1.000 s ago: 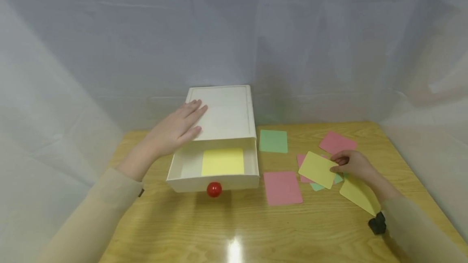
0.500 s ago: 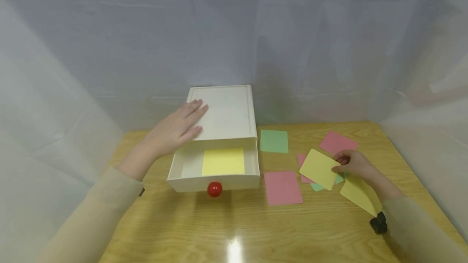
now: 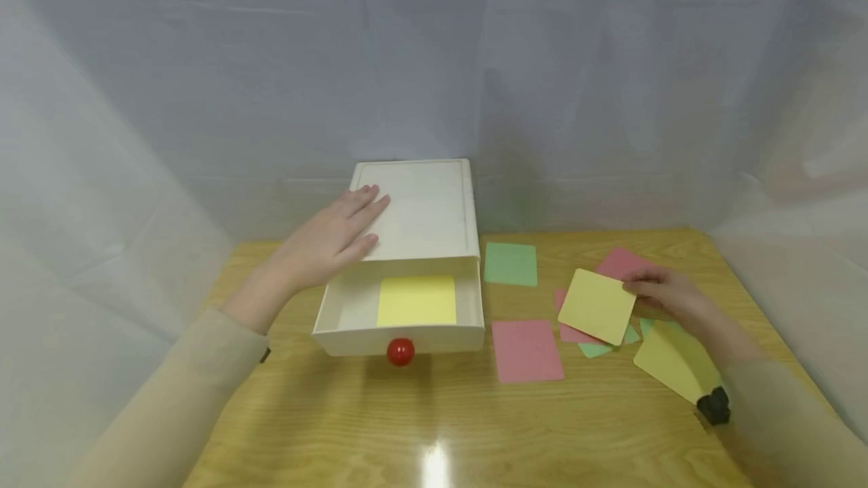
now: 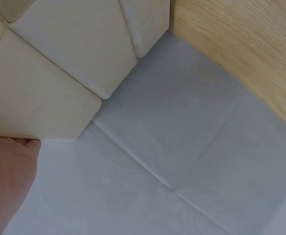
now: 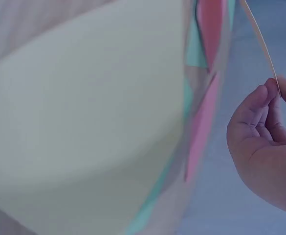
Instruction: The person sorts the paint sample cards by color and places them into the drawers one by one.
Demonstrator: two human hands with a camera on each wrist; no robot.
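1. My left hand point(image 3: 325, 243), at about 10 o'clock on the counter point(image 3: 420, 428), lies flat with straight fingers on the top of the white drawer box point(image 3: 423, 205), gripping nothing.
2. The drawer point(image 3: 400, 315) stands pulled out toward me; one yellow card point(image 3: 417, 300) lies inside it, and a red knob point(image 3: 400, 352) sits on its front.
3. My right hand point(image 3: 667, 296), at about 3 o'clock, pinches the right edge of a second yellow card point(image 3: 597, 306), lifted and tilted above the loose cards.
4. On the counter: a green card point(image 3: 511, 263) just beside the box, a pink card point(image 3: 527, 351) toward 5 o'clock, and a third yellow card point(image 3: 671, 361) near my right wrist.
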